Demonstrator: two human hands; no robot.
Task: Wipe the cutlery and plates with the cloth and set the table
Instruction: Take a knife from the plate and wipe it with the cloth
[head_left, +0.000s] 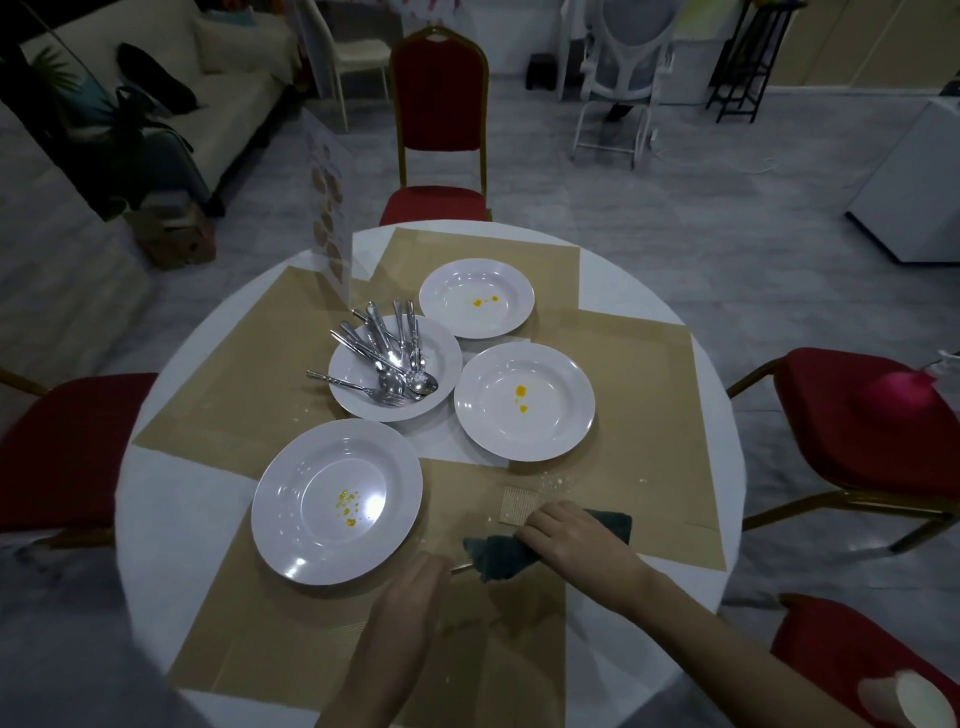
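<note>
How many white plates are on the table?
4: a near-left plate with yellow spots, a spotted middle-right plate, a spotted far plate, and a cutlery plate in the centre. None seems hidden.

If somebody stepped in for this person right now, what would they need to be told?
Right hand grips the dark cloth, wrapped round a thin utensil whose end the left hand holds.
Three plates carry yellow spots: near plate, right plate, far plate.
The rest of the cutlery is heaped on the fourth plate.
Done: nothing is laid out yet.
Left: finish this piece, wipe the other cutlery and all four plates, then set places on the tan mats.
</note>
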